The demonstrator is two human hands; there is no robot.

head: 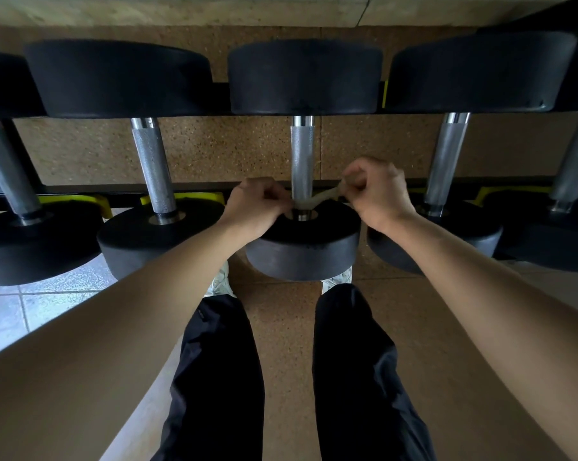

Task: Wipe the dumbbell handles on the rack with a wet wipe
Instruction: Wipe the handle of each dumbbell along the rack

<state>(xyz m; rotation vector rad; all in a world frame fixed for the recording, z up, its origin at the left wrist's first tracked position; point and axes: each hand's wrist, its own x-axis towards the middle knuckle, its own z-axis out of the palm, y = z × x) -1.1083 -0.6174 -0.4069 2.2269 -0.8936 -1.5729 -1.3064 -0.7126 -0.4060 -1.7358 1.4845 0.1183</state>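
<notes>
Forearms lower frame | left hand (257,204), right hand (377,194) pinch wipe (317,198) ends across centre handle (302,154) base | keep taut, slide upward.

bare arms outstretched, left hand (255,203) and right hand (378,192) near each other (both pinched on the wipe (322,196))

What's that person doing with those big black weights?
A person is cleaning dumbbells on a black metal rack with yellow cradles. Their left hand and right hand each pinch one end of a pale, twisted wet wipe. The wipe is pulled tight against the silver knurled handle of the middle black round-ended dumbbell, down near its closer weight. The neighbouring handles on either side are not being touched.
</notes>
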